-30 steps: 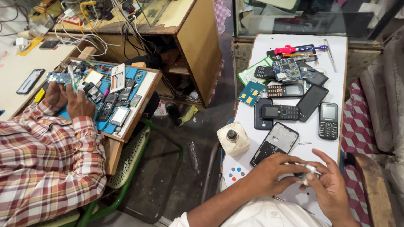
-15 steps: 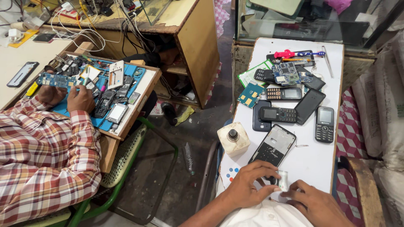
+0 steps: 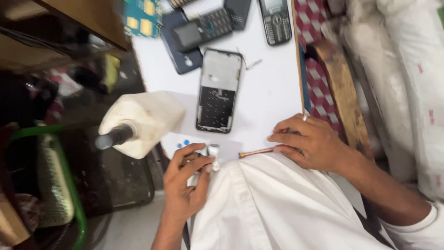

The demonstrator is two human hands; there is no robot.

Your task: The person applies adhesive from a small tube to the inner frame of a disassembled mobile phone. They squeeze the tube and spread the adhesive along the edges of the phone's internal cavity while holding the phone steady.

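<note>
left hand [image 3: 187,178]: fingers curled, thumb and fingertips pinched on a small silver-white part [image 3: 213,155], right at the near edge of the table. Kind of part too blurred to tell.
right hand [image 3: 309,141]: lying knuckles-up on the table's near-right corner, fingers bent. Fingertips pinch the end of a thin copper-coloured tool [image 3: 255,152]; ring on one finger.
copper tool: lies nearly flat along the table edge, tip pointing toward the left hand, small gap between the tip and the silver part. Its far end is hidden under the right fingers.
opened phone frame [image 3: 218,91]: flat on the white table [image 3: 273,97], just beyond both hands, long axis running away from the person. Pale upper section, dark lower section with rows of small marks. Not touched by either hand.
white plastic bottle [image 3: 143,121]: at the table's left edge, just beside the left hand, its dark cap [image 3: 114,137] leaning out past the edge.
blue dots [image 3: 182,144]: small cluster on a white patch between bottle and left hand.
dark flip-style phone [image 3: 196,33]: beyond the frame, lying open on a dark back cover.
keypad phone [image 3: 274,18]: far right of the table, well apart from the hands.
green circuit board [image 3: 141,16]: far-left corner, partly cut off.
shirt [image 3: 277,208]: white, fills the bottom foreground between the arms.
</note>
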